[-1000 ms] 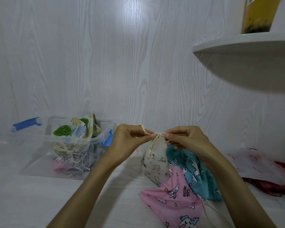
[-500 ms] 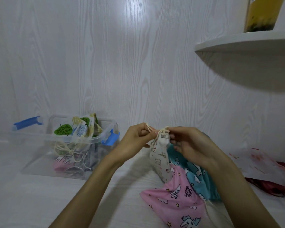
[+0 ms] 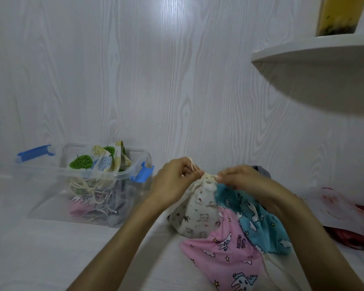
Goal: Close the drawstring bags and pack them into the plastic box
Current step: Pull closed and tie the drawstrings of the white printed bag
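Observation:
A white drawstring bag [image 3: 198,213] with small animal prints stands on the white surface, its mouth gathered tight. My left hand [image 3: 174,181] pinches the cream cord at the left of the mouth. My right hand [image 3: 244,181] pinches the gathered top from the right. A pink unicorn bag [image 3: 225,255] and a blue unicorn bag [image 3: 259,223] lie flat beside it, partly under my right forearm. The clear plastic box [image 3: 122,175] with blue latches stands at the left and holds several bags, a leaf-print one [image 3: 99,160] on top.
A white plastic sheet [image 3: 332,208] over something red [image 3: 353,238] lies at the right edge. A white corner shelf [image 3: 315,59] juts out above right, with a yellow container [image 3: 340,15] on it. The white wood-grain wall stands close behind.
The white bag's mouth has been drawn shut and the bag has come down to stand on the surface. Both hands have sunk with it and stay at the gathered top.

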Demonstrator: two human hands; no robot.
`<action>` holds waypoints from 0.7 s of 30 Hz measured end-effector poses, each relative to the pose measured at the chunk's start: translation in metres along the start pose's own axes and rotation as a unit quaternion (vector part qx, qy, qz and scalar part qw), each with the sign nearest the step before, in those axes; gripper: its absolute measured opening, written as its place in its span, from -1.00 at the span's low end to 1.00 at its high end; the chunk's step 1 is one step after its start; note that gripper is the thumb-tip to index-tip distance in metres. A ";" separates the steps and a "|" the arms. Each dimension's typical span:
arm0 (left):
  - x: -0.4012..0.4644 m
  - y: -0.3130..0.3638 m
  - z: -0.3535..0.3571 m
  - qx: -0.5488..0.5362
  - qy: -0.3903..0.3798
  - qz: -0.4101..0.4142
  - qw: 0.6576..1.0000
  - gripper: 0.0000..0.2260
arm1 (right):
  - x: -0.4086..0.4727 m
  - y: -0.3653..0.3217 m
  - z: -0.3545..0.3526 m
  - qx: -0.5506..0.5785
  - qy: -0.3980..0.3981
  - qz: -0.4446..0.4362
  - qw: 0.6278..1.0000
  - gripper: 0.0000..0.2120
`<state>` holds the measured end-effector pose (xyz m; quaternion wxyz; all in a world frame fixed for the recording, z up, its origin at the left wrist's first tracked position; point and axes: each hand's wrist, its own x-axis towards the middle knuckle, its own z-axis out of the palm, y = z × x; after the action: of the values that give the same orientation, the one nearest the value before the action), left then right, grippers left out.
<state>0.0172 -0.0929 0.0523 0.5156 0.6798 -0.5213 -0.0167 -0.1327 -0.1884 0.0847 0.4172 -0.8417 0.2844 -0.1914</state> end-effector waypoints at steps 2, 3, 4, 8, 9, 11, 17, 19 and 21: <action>-0.001 0.004 -0.002 -0.069 -0.021 -0.014 0.997 -0.87 | 0.000 0.002 -0.003 0.182 -0.033 -0.003 0.983 -0.85; -0.001 0.006 -0.003 -0.098 -0.029 -0.022 0.994 -0.87 | 0.000 0.004 -0.003 0.252 -0.052 -0.009 0.966 -0.86; -0.001 0.008 -0.005 -0.110 -0.032 -0.034 0.993 -0.86 | 0.002 0.005 -0.002 0.296 -0.064 -0.010 0.953 -0.87; -0.004 0.010 -0.028 0.018 -0.048 -0.107 0.993 -0.79 | 0.002 0.010 0.001 0.276 -0.109 0.033 0.954 -0.90; -0.006 0.011 -0.036 0.076 -0.051 -0.121 0.988 -0.78 | 0.002 0.010 0.003 0.263 -0.118 0.051 0.956 -0.92; -0.011 0.015 -0.051 0.174 -0.033 -0.122 0.977 -0.76 | 0.002 0.010 0.009 0.239 -0.121 0.069 0.961 -0.93; -0.023 0.020 -0.068 0.138 -0.181 -0.062 0.972 -0.42 | 0.005 -0.010 0.026 0.260 -0.085 0.038 0.961 -0.83; -0.025 0.022 -0.073 0.089 -0.155 -0.031 0.983 -0.58 | 0.003 -0.024 0.029 0.283 -0.071 0.010 0.957 -0.80; -0.026 0.028 -0.082 0.028 -0.111 -0.015 0.993 -0.74 | -0.001 -0.036 0.027 0.303 -0.076 -0.025 0.950 -0.77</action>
<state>0.0320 -0.0164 0.0974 0.4351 0.6956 -0.5654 -0.0851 -0.1071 -0.1546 0.0982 0.6680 -0.6947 0.1590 -0.2143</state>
